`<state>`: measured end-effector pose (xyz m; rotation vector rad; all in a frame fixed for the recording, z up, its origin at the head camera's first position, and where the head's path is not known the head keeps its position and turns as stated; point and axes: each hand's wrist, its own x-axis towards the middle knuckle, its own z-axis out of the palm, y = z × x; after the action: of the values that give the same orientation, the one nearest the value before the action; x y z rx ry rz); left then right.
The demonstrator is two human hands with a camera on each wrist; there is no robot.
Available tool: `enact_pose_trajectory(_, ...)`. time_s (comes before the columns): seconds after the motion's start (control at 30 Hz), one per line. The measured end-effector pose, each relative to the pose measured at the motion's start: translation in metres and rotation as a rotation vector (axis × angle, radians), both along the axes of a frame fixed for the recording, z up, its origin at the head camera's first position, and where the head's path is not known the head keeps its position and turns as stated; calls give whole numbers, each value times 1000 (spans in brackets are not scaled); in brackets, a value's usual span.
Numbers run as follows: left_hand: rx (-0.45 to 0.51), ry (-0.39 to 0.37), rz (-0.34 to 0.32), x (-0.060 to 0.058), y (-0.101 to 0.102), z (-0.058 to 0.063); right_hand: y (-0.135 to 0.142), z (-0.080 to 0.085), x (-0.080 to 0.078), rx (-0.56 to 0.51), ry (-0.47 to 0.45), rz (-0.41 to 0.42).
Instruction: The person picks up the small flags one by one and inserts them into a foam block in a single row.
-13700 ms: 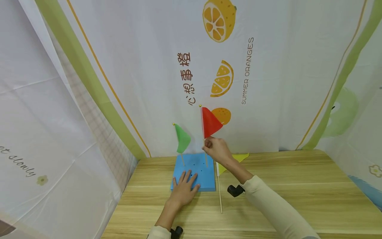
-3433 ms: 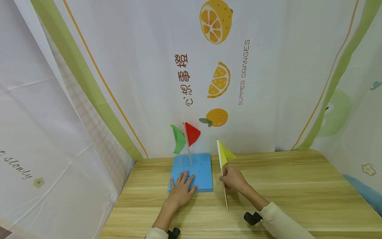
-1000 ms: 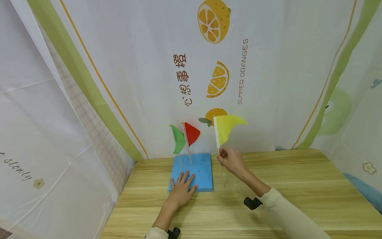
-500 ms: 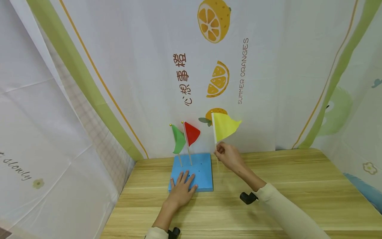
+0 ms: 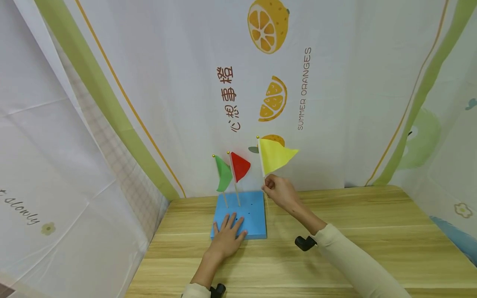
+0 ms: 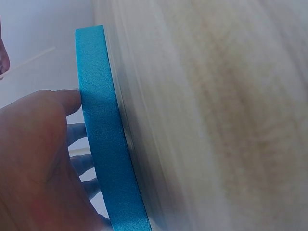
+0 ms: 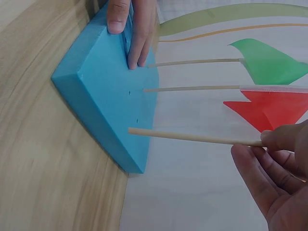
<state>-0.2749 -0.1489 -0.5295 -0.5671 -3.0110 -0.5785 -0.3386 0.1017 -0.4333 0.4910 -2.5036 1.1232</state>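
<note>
My right hand [image 5: 281, 192] pinches the stick of a yellow flag [image 5: 275, 156] just below its cloth, holding it nearly upright. In the right wrist view the bare lower end of the stick [image 7: 139, 131] overlaps the face of the blue foam board [image 7: 103, 96]. My left hand [image 5: 225, 240] rests on the front left of that board with fingers spread; the left wrist view shows its thumb [image 6: 71, 100] at the board's edge. A green flag [image 5: 223, 174] and, right of it, a red flag [image 5: 240, 167] stand in the board towards its back. Several small holes show in the top.
The board lies on a wood-grain table [image 5: 335, 248], near its back edge. Behind hangs a white curtain [image 5: 186, 103] with printed oranges; more cloth hangs on both sides. A black wrist camera mount [image 5: 305, 243] sits by the right sleeve.
Earlier my right hand held the red flag, which now stands in the board. The yellow flag was picked up from the table, raised and moved left to the board. The left hand stays put.
</note>
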Motion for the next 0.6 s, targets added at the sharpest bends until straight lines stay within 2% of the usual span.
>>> enact_pose_trajectory(0.6, -4, 7, -6, 1, 0, 2, -15, 11, -10, 47, 70, -7)
